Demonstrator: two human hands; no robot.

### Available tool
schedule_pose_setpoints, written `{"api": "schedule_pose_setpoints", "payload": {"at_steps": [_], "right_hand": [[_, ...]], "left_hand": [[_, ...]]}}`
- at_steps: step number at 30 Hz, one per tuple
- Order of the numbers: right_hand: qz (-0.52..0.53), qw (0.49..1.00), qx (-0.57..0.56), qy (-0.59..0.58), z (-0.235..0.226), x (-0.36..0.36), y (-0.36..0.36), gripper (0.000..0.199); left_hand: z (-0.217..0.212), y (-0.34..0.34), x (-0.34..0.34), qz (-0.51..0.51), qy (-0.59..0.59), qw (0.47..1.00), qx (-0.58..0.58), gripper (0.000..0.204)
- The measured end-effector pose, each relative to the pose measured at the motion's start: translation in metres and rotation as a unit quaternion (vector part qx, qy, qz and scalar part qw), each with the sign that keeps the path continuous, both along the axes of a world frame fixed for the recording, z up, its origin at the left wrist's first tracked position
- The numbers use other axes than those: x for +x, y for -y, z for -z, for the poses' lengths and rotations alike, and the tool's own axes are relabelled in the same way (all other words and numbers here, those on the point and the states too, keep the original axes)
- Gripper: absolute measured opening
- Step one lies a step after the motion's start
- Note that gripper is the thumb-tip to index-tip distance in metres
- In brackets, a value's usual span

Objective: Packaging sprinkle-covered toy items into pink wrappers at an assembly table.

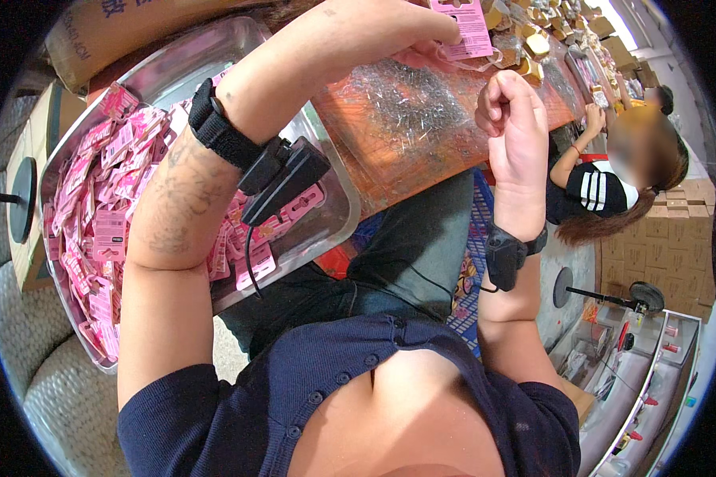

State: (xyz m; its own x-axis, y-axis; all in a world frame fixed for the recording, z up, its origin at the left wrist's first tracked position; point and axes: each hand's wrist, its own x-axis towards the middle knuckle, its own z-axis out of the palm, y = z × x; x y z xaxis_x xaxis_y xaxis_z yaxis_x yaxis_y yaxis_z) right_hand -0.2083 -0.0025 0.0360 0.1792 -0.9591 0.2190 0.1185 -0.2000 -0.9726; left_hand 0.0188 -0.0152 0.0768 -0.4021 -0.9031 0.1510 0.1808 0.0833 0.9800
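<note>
At the top edge my left hand (412,30) is closed on a pink hang card (467,40), thumb across its front. The card has a punched hanging hole and dark print. A thin pale loop (495,59) shows at its lower edge. Just below and to the right, my right hand (515,119) is raised with its fingers curled in toward the palm. Whatever it may hold is hidden by the fingers. Under both hands lies a reddish-brown wooden table (390,184), with many small shiny clear bits (406,107) spread on it.
A large clear bin (338,238) heaped with pink cards (107,230) stands left, under my left arm. Several yellow-and-brown pieces (537,45) lie on the table's far right. Another person (601,187) sits at right, near stacked cartons (660,254). A blue basket (473,238) is below the table.
</note>
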Motion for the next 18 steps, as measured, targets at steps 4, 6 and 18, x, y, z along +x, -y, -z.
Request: {"api": "schedule_pose_setpoints", "payload": {"at_steps": [4,6,18], "right_hand": [[-0.014,0.999,0.021,-0.03,-0.002,-0.002,-0.002,0.026],[-0.048,0.997,0.057,0.006,-0.007,-0.001,-0.006,0.029],[-0.063,0.967,0.224,0.107,-0.016,-0.003,-0.005,0.036]], "left_hand": [[0.004,0.006,0.002,0.008,0.018,1.0,-0.017,0.039],[0.007,0.007,0.002,0.014,-0.007,1.0,0.0,0.048],[0.039,0.018,-0.02,0.077,0.086,0.945,-0.305,0.035]]}}
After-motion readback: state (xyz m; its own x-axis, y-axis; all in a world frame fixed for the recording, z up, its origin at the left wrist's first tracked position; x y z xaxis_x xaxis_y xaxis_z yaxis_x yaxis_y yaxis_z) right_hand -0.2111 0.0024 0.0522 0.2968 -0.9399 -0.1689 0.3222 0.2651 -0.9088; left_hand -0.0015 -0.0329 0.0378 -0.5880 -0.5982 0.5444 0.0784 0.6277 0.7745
